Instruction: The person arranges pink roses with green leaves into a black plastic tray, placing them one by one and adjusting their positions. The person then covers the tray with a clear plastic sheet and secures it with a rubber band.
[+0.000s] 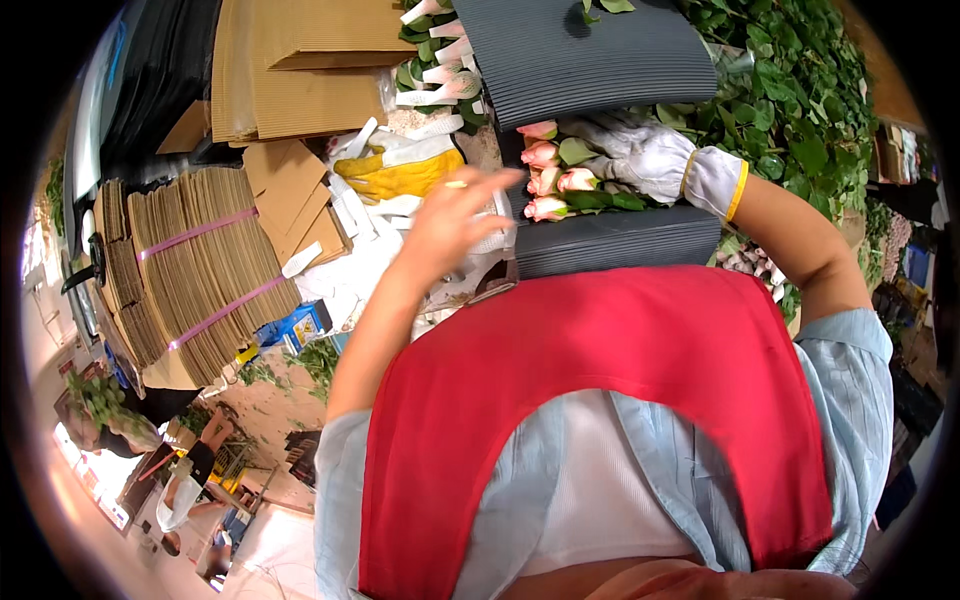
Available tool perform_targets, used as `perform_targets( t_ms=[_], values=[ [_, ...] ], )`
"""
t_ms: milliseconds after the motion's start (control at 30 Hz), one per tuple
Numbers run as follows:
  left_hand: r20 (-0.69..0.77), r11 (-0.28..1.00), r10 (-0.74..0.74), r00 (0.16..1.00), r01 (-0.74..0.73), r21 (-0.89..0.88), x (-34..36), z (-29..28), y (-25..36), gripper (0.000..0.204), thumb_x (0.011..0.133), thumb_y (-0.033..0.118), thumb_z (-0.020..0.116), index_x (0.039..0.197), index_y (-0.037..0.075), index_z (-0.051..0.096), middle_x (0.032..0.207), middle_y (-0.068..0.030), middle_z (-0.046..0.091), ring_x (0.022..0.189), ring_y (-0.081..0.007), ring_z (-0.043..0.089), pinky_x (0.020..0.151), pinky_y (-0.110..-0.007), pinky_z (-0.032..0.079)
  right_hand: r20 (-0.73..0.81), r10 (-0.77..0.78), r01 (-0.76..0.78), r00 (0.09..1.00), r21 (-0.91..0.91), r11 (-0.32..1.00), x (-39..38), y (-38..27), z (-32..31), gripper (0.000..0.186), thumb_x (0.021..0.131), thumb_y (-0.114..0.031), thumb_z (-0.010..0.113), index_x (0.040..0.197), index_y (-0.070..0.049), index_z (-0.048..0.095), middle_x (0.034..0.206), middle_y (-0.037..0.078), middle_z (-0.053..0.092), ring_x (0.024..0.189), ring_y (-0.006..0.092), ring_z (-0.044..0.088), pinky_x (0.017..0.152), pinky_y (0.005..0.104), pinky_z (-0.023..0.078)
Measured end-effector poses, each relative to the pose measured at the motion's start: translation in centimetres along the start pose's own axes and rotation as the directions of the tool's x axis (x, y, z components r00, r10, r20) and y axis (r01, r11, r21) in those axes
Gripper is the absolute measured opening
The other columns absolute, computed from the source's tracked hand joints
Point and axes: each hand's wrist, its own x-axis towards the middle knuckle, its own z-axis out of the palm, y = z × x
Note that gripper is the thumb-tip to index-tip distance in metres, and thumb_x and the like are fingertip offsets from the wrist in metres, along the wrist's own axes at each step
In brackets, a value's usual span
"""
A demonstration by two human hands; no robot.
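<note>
Just L of gloved R fingers (606, 162), pink roses (545, 181)

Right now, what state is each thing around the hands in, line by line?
Pale pink roses: partly closed, bunched, heads pointing left.
Bare left hand: open, fingers spread, motion-blurred.
White-gloved right hand: at the roses' leafy side; grip hidden.
Dark grey corrugated panels: curved, either side of the roses.
Yellow-and-white fabric glove: unworn, lying loose.
Flat brown cardboard stack: bundled with pink straps.
White mesh sleeves: fitted over flower heads.
</note>
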Motion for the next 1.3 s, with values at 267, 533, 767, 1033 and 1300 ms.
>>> perform_targets(
  t_ms=[267,533,767,1033,1300],
  values=[
    [-0.005,0.962,0.017,1.0,-0.018,-0.272,4.4,6.5,-2.5,0.062,0.071,0.02,0.085,0.129,0.014,0.063,0.111,-0.0109,0.061,0.106,-0.0298,0.058,0.093,-0.037,0.049,0.032,0.471,-0.471,0.882,-0.005,0.882,-5.9,-6.6,-13.9,0.029,0.083,-0.009,0.068,0.112,-0.01,0.068,0.094,0.01,0.071,0.09,0.022,0.069,0.081,0.0364,0.054],
    [-0.119,0.973,0.104,0.987,-0.125,-0.191,4.2,7.5,-2.7,0.062,0.066,0.026,0.087,0.121,0.008,0.063,0.116,-0.012,0.06,0.108,-0.0326,0.057,0.091,-0.041,0.049,-0.131,0.153,-0.189,0.98,-0.335,0.923,-0.7,-8.4,-6.3,0.019,0.079,-0.019,0.069,0.095,-0.01,0.07,0.092,0.011,0.071,0.08,0.0274,0.07,0.072,0.0383,0.055],
    [-0.026,0.994,0.086,0.996,-0.088,-0.063,4.6,6.7,-2.3,0.068,0.067,0.025,0.087,0.127,0.009,0.06,0.121,-0.0106,0.063,0.112,-0.0312,0.056,0.094,-0.039,0.048,-0.105,0.062,-0.096,0.993,-0.362,0.927,1.5,-2.7,-0.9,0.024,0.078,-0.024,0.065,0.094,-0.007,0.068,0.079,0.013,0.069,0.07,0.0347,0.068,0.059,0.0462,0.055],
    [0.106,0.978,0.158,0.982,-0.141,-0.154,4.0,6.1,-2.9,0.062,0.076,0.021,0.08,0.134,0.018,0.058,0.132,-0.0108,0.059,0.12,-0.0319,0.051,0.102,-0.041,0.042,-0.148,0.566,-0.573,0.811,-0.392,0.72,-2.4,-9.1,-8.8,0.032,0.081,-0.032,0.067,0.072,-0.002,0.069,0.07,0.017,0.067,0.068,0.0314,0.069,0.061,0.0412,0.055],
    [0.052,0.98,0.178,0.983,-0.173,-0.097,4.4,6.5,-3.7,0.06,0.075,0.022,0.081,0.13,0.015,0.06,0.13,-0.0098,0.059,0.112,-0.0326,0.051,0.098,-0.043,0.044,-0.107,0.659,-0.663,0.745,-0.014,0.748,-2.7,-9.1,-12.5,0.024,0.082,-0.026,0.065,0.092,-0.005,0.073,0.07,0.014,0.067,0.065,0.0218,0.068,0.061,0.0352,0.054]
  ],
)
